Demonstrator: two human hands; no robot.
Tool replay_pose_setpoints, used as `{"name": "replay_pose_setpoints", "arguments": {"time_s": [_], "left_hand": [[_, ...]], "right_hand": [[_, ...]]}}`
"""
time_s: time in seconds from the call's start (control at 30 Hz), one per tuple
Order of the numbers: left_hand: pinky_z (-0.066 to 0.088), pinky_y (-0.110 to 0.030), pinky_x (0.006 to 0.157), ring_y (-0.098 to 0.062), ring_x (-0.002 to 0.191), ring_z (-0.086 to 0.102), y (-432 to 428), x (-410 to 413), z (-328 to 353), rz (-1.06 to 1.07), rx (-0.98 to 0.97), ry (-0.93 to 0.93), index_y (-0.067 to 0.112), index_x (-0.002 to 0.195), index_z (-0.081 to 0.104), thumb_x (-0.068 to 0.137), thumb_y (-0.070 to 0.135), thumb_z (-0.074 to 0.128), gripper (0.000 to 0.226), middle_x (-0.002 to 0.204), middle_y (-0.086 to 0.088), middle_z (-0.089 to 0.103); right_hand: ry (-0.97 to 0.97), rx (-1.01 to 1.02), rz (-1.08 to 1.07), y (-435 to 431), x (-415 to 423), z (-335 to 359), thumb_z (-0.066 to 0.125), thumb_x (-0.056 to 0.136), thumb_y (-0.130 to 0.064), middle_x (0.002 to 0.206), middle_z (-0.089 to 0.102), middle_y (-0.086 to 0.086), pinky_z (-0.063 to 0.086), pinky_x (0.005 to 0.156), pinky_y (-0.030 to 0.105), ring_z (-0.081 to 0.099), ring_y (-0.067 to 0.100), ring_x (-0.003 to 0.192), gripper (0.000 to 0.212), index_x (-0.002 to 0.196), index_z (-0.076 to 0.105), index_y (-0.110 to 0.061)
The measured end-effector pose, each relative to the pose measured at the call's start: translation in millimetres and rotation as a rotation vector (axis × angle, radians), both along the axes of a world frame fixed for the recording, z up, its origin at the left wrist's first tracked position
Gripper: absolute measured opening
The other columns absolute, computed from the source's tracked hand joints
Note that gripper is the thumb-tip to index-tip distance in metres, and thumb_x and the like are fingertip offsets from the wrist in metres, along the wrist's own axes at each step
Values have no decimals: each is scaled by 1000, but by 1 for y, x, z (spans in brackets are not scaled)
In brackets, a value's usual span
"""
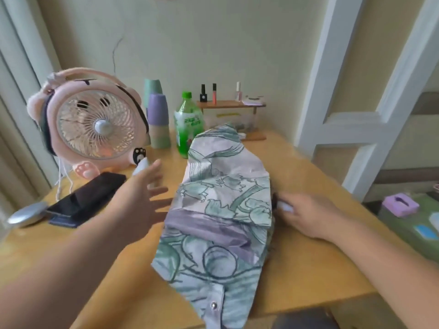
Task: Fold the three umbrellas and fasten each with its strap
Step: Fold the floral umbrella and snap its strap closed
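From the head camera we see the umbrella (221,210), collapsed but loose. Its pale floral canopy lies in a rumpled heap lengthwise on the wooden table (308,167). At the umbrella's near end its strap (215,305) (a metal snap shows on it) lies unfastened. Just left of the umbrella, the left hand (142,198) hovers with fingers spread wide, holding nothing, and looks a little blurred. At the umbrella's right edge the right hand (306,214) rests low, fingertips at a dark part under the canopy; we cannot tell whether they grip it. Behind the umbrella stands a green bottle (188,122). Further to the umbrella's left are a pink fan (95,122) and a dark case (90,198).
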State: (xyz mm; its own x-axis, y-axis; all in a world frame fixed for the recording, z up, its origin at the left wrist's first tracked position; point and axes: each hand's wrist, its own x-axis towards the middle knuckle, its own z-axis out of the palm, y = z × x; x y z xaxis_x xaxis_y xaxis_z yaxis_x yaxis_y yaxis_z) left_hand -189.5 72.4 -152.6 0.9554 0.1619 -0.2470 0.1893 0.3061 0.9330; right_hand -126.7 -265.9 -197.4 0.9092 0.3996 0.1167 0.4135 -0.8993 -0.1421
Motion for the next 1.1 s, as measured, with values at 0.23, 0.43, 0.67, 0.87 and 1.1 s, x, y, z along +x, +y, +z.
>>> {"name": "replay_pose_setpoints", "arguments": {"time_s": [0.23,0.43,0.67,0.87,1.1], "left_hand": [[46,-38,107,-6,133,50,16,-26,9,-221,1120,-676,40,135,56,76,73,66,68,139,23,54],[29,-37,120,-13,149,31,-5,-3,-3,-718,1551,-1019,26,146,51,86,65,68,74,154,9,44],[2,-47,127,-9,156,2,-7,33,-47,-804,1681,-839,46,153,32,85,86,37,79,166,15,19],[14,-54,124,-11,155,17,-5,20,-49,-788,1487,-956,39,140,58,87,70,58,62,161,12,36],[41,-39,113,-9,139,47,15,2,-31,-908,1025,-827,26,108,80,82,25,85,27,142,13,58]], "right_hand": [[-40,122,60,15,28,1,45,89,-40,76,48,-10,48,75,47,52,28,83,23,77,47,-20],[-33,137,-35,17,20,-14,30,76,-57,97,50,-5,34,86,37,45,26,106,28,83,49,-38],[-400,609,-1,22,-40,8,75,89,-15,119,61,-3,44,106,38,54,19,116,33,120,66,-19],[-119,253,567,66,-131,18,80,83,-50,131,58,-8,39,106,28,52,13,125,48,124,69,-29],[15,91,590,81,-136,-11,79,79,-47,137,50,-18,30,107,15,43,-1,129,58,132,58,-43]]}}
